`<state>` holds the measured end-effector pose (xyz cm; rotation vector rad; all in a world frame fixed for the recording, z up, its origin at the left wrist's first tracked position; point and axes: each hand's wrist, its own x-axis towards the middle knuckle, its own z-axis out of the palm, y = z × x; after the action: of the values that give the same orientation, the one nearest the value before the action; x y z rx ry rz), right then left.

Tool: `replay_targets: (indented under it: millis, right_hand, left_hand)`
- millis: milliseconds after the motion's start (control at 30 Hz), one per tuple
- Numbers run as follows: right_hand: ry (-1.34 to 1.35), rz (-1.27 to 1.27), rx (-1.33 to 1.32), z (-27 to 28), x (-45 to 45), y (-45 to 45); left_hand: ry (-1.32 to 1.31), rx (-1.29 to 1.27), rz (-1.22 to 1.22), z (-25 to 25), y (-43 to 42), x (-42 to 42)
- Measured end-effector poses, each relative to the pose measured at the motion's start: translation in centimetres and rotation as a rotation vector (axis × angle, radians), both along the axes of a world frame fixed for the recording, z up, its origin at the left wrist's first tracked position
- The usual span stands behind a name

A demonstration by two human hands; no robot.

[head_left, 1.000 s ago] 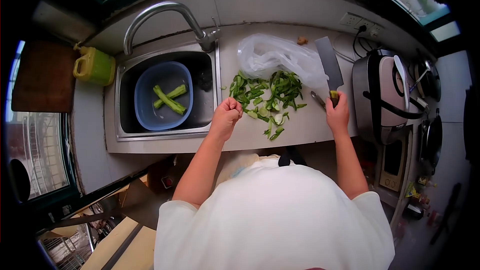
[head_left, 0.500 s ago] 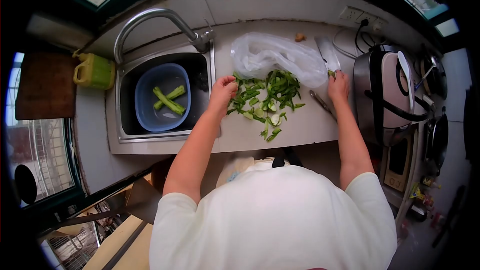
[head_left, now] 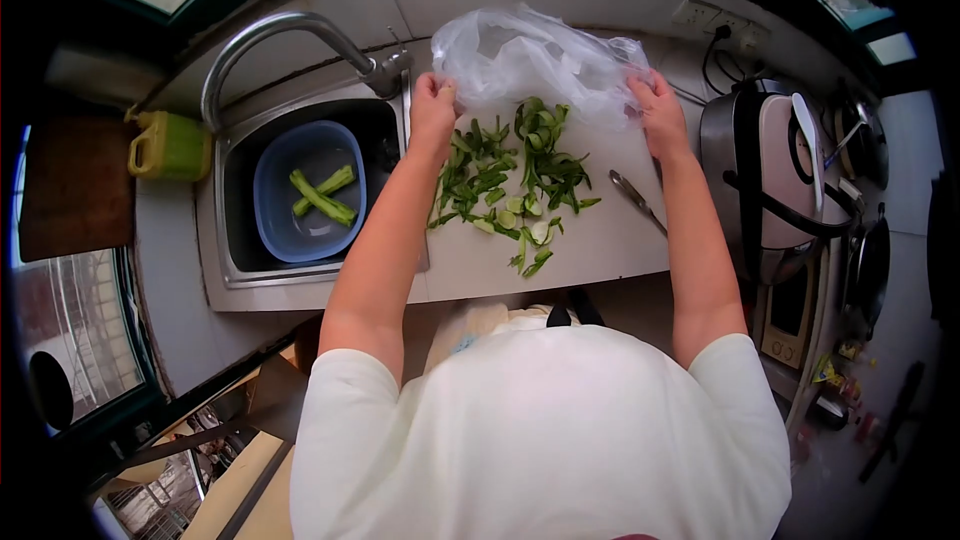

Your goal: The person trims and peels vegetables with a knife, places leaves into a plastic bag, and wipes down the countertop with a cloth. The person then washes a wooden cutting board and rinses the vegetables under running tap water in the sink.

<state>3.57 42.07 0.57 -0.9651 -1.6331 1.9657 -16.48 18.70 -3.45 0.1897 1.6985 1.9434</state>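
Observation:
A translucent plastic bag is stretched between both hands above the back of the counter. My left hand is closed on its left edge, close to the sink. Its right edge is pinched by my right hand. Below the bag, green peelings and leaf scraps lie in a loose pile, with several pale cut pieces at the near side. To the right of the pile, near my right forearm, lies a peeler or small knife; I cannot tell which.
Left of the counter, the sink holds a blue basin with two crossed peeled green stalks in it. The faucet arches over it. A yellow-green jug stands further left, and a rice cooker on the right.
Both hands have moved away from me to the bag and taken hold of its edges. The bag is lifted and spread toward the wall, off the scraps.

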Motion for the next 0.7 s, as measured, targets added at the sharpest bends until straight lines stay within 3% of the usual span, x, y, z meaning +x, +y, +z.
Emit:
replay_targets:
  millis: [33,133,233,300,400,533,700]
  right_hand:
    - [0.019,-0.001,0.001,0.0,0.1,0.5]
    - [0.304,-0.024,-0.324,-0.1,0.8,0.9]
    - [-0.082,-0.188,-0.007,-2.8,2.7,-0.6]
    - [-0.459,0.071,0.419,-5.9,4.9,-1.6]
    - [-0.536,0.22,0.678,-7.0,5.7,-5.0]
    - [-0.616,0.235,0.806,-6.7,3.0,-7.0]
    - [-0.843,0.159,0.844,-5.6,-3.4,-10.2]
  left_hand:
    - [-0.009,0.01,0.012,0.3,-0.1,-0.7]
    - [-0.08,0.044,0.063,0.7,-0.3,-2.1]
    - [-0.25,0.046,0.098,-1.3,-1.0,-3.5]
    - [-0.181,-0.073,0.122,-4.4,-1.6,-4.0]
    - [0.146,-0.42,0.13,-4.7,-2.8,-2.3]
    - [0.445,-0.799,-0.07,-4.8,-5.3,1.1]
    - [0.543,-0.831,-0.188,-5.4,-4.7,3.0]
